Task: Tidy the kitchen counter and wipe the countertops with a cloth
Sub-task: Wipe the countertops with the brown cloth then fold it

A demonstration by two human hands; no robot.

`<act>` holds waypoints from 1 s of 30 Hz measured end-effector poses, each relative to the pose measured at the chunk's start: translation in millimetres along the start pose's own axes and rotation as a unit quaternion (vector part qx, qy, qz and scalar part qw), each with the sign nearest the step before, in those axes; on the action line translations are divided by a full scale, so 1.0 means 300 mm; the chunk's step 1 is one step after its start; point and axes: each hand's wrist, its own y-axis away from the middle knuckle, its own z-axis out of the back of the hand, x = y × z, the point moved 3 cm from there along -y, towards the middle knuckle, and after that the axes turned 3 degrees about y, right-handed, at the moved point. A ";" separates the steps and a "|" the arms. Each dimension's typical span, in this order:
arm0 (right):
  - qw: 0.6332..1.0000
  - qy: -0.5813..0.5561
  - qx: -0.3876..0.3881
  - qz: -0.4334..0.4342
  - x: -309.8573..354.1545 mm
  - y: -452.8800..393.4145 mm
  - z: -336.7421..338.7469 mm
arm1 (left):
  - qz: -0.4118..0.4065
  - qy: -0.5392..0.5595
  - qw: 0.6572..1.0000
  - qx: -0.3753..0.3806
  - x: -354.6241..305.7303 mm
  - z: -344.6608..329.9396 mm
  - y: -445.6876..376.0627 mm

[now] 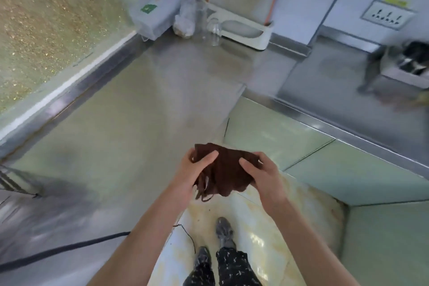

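Note:
A dark brown cloth [226, 170] is bunched between both hands, held in the air over the front edge of the steel countertop [130, 123]. My left hand [196, 166] grips its left side with the thumb on top. My right hand [257, 174] grips its right side. Frayed threads hang from the cloth's lower edge. The countertop runs in an L shape, left and along the back wall.
In the back corner stand a white box [157, 10], a crumpled plastic bag [185, 17], a clear bottle [212, 30] and a white rack [241, 28]. A metal tray with dark items [411, 65] sits at far right. A black cable [69, 248] crosses bottom left.

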 end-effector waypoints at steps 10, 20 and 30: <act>0.965 0.013 -0.251 0.075 0.036 0.222 0.512 | -0.075 -0.242 0.937 0.241 -0.014 -0.517 0.030; 0.885 0.045 -0.457 0.083 -0.014 0.352 1.136 | -0.234 -0.431 0.806 0.330 0.169 -1.319 0.084; 0.864 -0.078 -0.498 -0.010 -0.231 0.397 1.878 | -0.108 -0.538 0.682 0.483 0.586 -2.171 0.045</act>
